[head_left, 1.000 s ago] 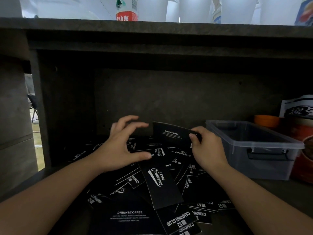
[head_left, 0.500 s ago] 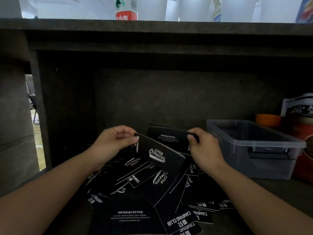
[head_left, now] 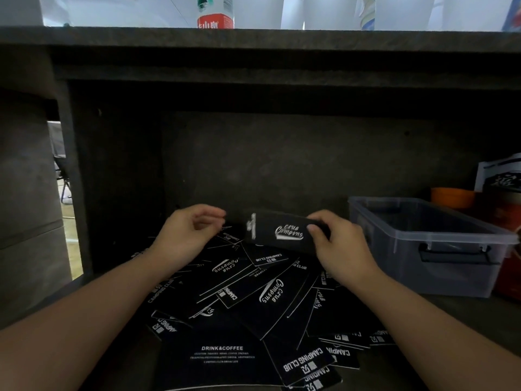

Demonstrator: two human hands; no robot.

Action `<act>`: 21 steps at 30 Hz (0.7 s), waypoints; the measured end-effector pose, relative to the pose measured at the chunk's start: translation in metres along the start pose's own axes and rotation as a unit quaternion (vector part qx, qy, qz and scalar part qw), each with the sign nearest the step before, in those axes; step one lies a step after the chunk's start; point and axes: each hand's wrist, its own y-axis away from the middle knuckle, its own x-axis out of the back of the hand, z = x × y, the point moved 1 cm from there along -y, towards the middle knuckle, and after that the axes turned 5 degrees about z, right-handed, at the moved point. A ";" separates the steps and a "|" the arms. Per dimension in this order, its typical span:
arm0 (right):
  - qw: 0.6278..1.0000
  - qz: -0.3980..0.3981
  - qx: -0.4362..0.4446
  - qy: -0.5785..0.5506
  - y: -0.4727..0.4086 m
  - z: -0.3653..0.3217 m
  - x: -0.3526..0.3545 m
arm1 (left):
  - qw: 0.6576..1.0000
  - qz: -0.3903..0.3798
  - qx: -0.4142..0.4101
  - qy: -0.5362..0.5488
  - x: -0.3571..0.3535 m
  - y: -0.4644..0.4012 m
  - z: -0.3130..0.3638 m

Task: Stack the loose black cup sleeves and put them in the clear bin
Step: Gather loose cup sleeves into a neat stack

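Note:
Several loose black cup sleeves (head_left: 253, 303) with white print lie scattered in a pile on the dark shelf in front of me. My right hand (head_left: 338, 246) pinches a small stack of black sleeves (head_left: 282, 231) by its right end, held just above the pile. My left hand (head_left: 189, 232) hovers a little left of the stack with fingers loosely curled, holding nothing I can see. The clear bin (head_left: 434, 244) stands to the right of the pile and looks empty.
A dark back wall and an overhanging shelf close in the space above. An orange cup (head_left: 452, 197) and a red printed package (head_left: 507, 249) sit behind and right of the bin. A bottle with a red label (head_left: 215, 16) stands on the upper counter.
My left hand carried a sleeve over to the stack in my right hand, then let go and drew back left. The stack now shows that sleeve's logo on its front.

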 end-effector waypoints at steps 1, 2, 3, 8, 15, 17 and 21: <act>0.999 0.029 -0.021 -0.001 -0.002 0.002 0.002 | 0.999 -0.003 -0.006 -0.044 0.004 -0.003 -0.005; 0.998 0.054 -0.043 -0.006 -0.003 0.005 0.004 | 0.997 -0.024 0.008 -0.077 0.007 -0.005 -0.009; 0.995 0.075 -0.062 -0.014 -0.005 0.007 0.005 | 0.992 -0.061 0.040 -0.098 0.010 -0.005 -0.013; 0.992 0.085 -0.087 -0.013 -0.006 0.011 0.002 | 0.924 -0.221 0.007 -0.311 0.000 0.004 -0.009; 0.991 0.082 -0.102 -0.012 -0.006 0.013 0.003 | 0.963 -0.147 0.008 -0.224 0.004 0.001 -0.013; 0.991 0.074 -0.107 -0.014 -0.005 0.013 0.003 | 0.962 -0.146 0.011 -0.232 0.006 0.001 -0.012; 0.992 0.067 -0.109 -0.021 -0.004 0.011 0.002 | 0.949 -0.153 0.017 -0.274 0.001 0.003 -0.008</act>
